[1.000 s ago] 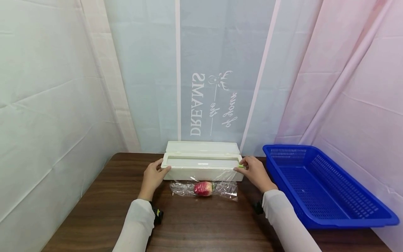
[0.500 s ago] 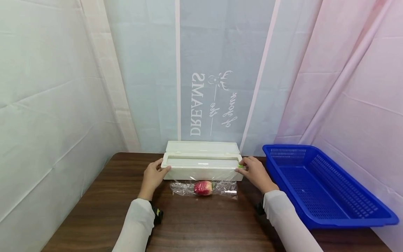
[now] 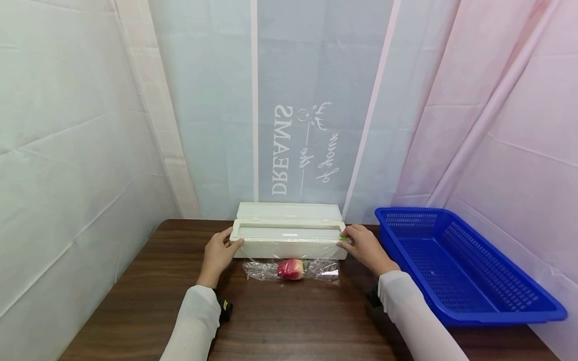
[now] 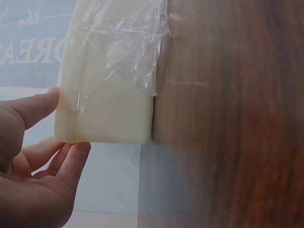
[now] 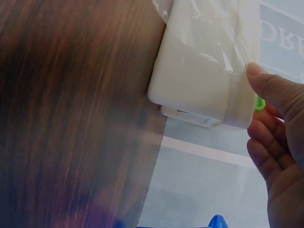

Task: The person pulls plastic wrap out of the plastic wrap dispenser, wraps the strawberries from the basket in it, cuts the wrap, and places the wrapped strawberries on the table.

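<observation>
A white cling film dispenser (image 3: 289,249) stands at the back of the table, its lid (image 3: 289,211) raised and a roll lying inside. My left hand (image 3: 218,254) grips its left end, thumb on the front edge and fingers at the side, as the left wrist view also shows. At the right end, my right hand (image 3: 367,248) pinches a small green slide cutter (image 3: 342,238), which the fingers partly hide. Clear cling film (image 3: 325,269) hangs from the dispenser's front onto the table. Under or within it lies a red and pale-yellow fruit (image 3: 290,269) with a green end.
To the right is a blue plastic basket (image 3: 465,265), close to my right forearm. The brown wooden table (image 3: 298,321) extends toward me. A printed curtain (image 3: 311,100) hangs right behind the dispenser, with pale cloth walls on both sides.
Almost nothing differs. Both hands keep their places on the dispenser and the green cutter; the whole view has shifted very slightly.
</observation>
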The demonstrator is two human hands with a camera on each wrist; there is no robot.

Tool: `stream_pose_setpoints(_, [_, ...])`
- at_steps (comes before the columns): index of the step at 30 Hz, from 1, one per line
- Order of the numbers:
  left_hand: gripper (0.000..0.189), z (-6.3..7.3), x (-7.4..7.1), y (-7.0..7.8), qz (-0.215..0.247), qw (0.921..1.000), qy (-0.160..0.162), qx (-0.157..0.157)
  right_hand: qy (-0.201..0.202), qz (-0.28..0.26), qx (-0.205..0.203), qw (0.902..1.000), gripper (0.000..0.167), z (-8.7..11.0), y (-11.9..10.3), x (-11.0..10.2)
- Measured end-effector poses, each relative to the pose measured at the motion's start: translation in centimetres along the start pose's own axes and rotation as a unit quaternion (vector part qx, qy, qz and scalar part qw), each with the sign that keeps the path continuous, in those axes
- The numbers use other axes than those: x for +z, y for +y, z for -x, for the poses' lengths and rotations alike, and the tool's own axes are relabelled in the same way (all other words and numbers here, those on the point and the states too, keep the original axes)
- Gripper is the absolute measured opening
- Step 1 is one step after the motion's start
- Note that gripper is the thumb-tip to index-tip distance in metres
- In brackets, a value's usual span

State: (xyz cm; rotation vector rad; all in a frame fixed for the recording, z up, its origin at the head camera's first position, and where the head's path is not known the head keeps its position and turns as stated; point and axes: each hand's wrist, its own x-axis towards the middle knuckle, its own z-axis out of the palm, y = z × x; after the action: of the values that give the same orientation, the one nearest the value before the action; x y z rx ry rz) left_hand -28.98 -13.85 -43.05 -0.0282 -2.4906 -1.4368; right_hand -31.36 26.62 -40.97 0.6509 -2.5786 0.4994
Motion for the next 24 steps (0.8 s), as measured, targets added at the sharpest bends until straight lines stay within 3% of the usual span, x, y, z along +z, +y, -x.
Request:
stream_pose_setpoints(11, [0.063,0.03,-0.2,0.05,-0.002,1.0,0.003,0.003,0.012,-0.006,-0.071,0.9974,0.019,-0.3,0.46,0.05])
stream_pose_setpoints(19, [0.064,0.25,-0.07,-0.01,-0.002,1.0,-0.004,-0.008,0.015,-0.024,-0.139,0.9899,0.024,-0.51,0.65,0.01])
stream_pose_setpoints(24, [0.064,0.34,-0.04,-0.02,-0.004,0.9999,-0.006,-0.009,0.014,-0.029,-0.153,0.9877,0.024,-0.48,0.76,0.04])
